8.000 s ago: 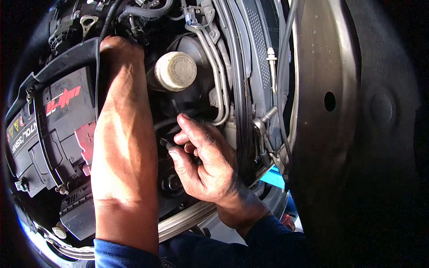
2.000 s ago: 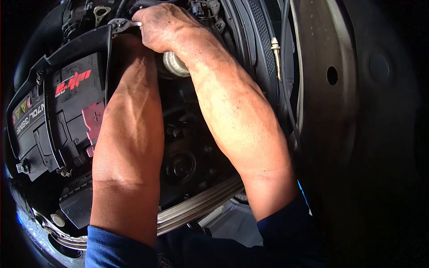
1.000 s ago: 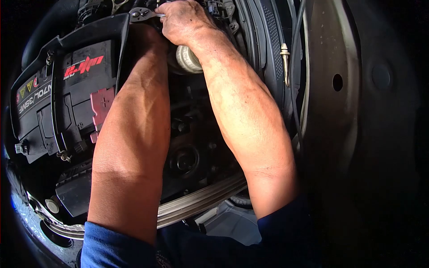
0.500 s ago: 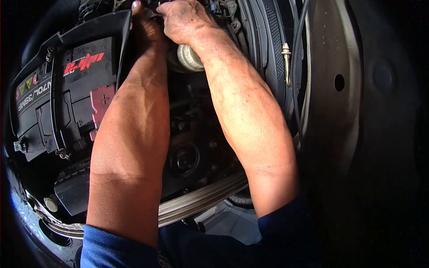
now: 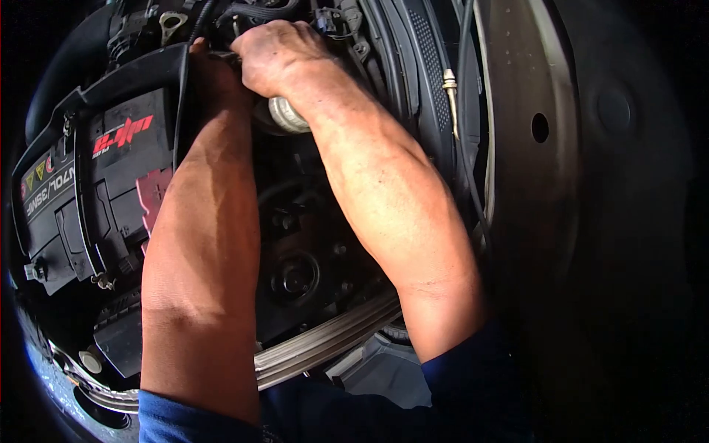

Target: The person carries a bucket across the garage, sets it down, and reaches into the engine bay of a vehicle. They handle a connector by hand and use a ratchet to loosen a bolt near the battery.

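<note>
Both my arms reach deep into a car's engine bay. My right hand (image 5: 279,60) is bent over with its fingers curled in, closed around something too hidden to name. My left hand (image 5: 220,80) lies in shadow just beside it, thumb tip pointing up and the other fingers mostly out of sight; it appears closed. A small bit of metal shows between the two hands. Under my right wrist sits a pale, round ribbed part (image 5: 286,115). Close to my left hand stands the black wall of the battery tray (image 5: 182,88).
A black car battery (image 5: 133,122) with a red terminal cover (image 5: 151,193) stands left of my left arm. Dark hoses (image 5: 269,11) run beyond my hands. The metal fender edge (image 5: 517,177) borders the right, and a metallic front strip (image 5: 325,340) crosses below my arms.
The view has shifted, so the engine bay sits lower and further left, with more hoses showing at the top. My right hand has turned more over, its knuckles up; both hands stay close together.
</note>
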Motion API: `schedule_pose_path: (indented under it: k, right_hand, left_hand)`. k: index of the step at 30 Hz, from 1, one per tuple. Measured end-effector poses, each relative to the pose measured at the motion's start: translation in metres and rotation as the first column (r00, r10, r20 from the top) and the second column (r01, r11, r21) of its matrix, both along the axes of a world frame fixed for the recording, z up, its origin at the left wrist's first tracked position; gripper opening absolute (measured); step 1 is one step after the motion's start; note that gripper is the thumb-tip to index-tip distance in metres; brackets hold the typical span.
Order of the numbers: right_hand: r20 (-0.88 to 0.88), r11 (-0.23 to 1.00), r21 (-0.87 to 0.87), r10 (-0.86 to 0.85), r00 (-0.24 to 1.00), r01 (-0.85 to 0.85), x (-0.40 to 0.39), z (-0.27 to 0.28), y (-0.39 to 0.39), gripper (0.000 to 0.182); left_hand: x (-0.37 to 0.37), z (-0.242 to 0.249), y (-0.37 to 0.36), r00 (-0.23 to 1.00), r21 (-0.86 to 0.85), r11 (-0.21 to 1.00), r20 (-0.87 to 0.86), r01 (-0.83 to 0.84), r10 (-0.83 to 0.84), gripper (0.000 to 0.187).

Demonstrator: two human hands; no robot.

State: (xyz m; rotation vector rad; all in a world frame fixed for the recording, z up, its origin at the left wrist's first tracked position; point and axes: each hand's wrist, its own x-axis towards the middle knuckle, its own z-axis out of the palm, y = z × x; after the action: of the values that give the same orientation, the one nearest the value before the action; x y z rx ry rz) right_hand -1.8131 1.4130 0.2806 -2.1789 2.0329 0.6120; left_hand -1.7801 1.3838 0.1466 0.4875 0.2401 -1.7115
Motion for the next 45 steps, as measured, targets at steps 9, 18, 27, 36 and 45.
schedule_pose_path:
  k: [9, 18, 27, 36, 45]
  right_hand:
    - [-0.025, 0.999, -0.042, 0.017, 1.000, -0.018, -0.003, -0.013, 0.002, 0.030]
    - [-0.037, 0.999, -0.023, -0.041, 0.998, 0.041, -0.005, -0.011, 0.005, 0.028]
    - [-0.104, 0.991, -0.080, 0.100, 0.990, -0.109, -0.002, -0.008, 0.009, 0.025]
    - [-0.120, 0.980, -0.142, 0.122, 0.985, -0.139, 0.001, -0.006, 0.009, 0.024]
    - [-0.157, 0.988, -0.139, 0.039, 0.987, -0.062, -0.007, 0.019, 0.009, 0.021]
  left_hand:
    - [0.008, 0.007, 0.007, 0.994, -0.103, 0.989, -0.037, 0.103, -0.107, 0.049]
    - [0.004, 0.006, 0.002, 0.999, -0.062, 0.997, 0.027, -0.042, 0.044, 0.044]
    - [0.007, 0.022, 0.012, 0.992, -0.024, 1.000, 0.126, -0.008, 0.011, 0.048]
    - [0.007, 0.012, 0.010, 0.998, -0.018, 1.000, 0.052, 0.020, -0.019, 0.048]
    - [0.008, 0.026, 0.013, 0.997, 0.056, 0.998, 0.075, -0.034, 0.030, 0.046]
